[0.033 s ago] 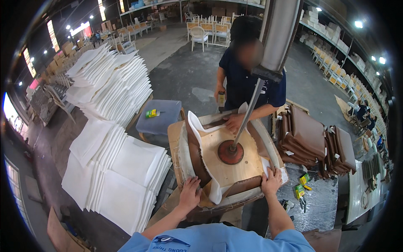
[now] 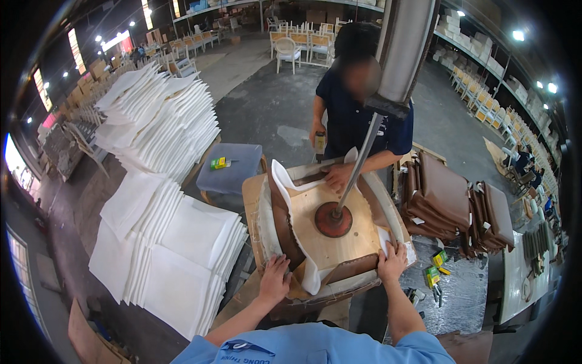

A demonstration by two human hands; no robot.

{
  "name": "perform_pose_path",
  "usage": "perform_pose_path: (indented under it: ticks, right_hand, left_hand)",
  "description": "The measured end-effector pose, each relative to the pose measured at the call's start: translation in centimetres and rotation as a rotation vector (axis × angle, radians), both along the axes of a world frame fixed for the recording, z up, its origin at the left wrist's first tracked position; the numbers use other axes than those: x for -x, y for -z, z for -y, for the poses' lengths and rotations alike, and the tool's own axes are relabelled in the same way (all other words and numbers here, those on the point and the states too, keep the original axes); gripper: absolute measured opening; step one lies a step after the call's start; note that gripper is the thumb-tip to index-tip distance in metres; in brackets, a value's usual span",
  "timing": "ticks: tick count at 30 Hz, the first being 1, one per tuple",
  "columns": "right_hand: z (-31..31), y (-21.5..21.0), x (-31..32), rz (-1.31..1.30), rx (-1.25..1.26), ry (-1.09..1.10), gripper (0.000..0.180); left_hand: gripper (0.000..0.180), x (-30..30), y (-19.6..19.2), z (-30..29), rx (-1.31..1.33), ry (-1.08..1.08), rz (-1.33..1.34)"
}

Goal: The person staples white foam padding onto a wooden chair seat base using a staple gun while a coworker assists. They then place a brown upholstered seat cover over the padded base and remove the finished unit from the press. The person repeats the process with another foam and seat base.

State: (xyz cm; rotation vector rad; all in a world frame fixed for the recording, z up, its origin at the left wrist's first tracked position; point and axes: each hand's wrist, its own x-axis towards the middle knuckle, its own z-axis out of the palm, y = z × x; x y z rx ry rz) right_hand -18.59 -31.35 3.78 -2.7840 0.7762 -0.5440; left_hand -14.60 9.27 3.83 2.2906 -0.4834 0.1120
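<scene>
A wooden seat board lies inside a padded frame, with a red round press foot bearing on its middle. Around the board stand a brown leather-like cover and a white padding sheet, their edges turned up. At the near left corner, my left hand has its fingers curled over the frame's rim. My right hand grips the near right corner beside a white padding flap. Across from me, a co-worker's hand rests at the board's far edge; their other hand holds a drill-like power tool.
Tall stacks of white padding sheets stand at left, near a blue-grey stool bearing a small yellow-green box. Brown seat cushions are piled at right beside a plastic-wrapped table. The press column rises ahead.
</scene>
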Motion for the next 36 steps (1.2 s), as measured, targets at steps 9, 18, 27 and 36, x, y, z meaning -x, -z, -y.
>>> perform_pose_path:
  ticks: [9, 18, 27, 36]
  right_hand:
    - [-2.4, -0.6, -0.9, -0.019, -0.070, 0.185, 0.064]
    - [-9.3, 1.1, -3.3, 0.085, -0.069, 0.429, 0.068]
    - [-8.5, 2.0, -2.7, 0.108, -0.038, 0.412, 0.071]
    - [-8.6, 1.4, -2.8, 0.089, -0.049, 0.415, 0.075]
  left_hand:
    - [0.043, -3.0, -0.6, -1.1, -0.068, 0.101, 0.019]
    - [0.049, -11.3, 0.1, -1.5, -0.167, 0.293, 0.255]
    - [0.045, -11.3, 1.0, -1.3, -0.122, 0.336, 0.246]
    - [0.042, -11.1, 0.6, -1.1, -0.125, 0.325, 0.242]
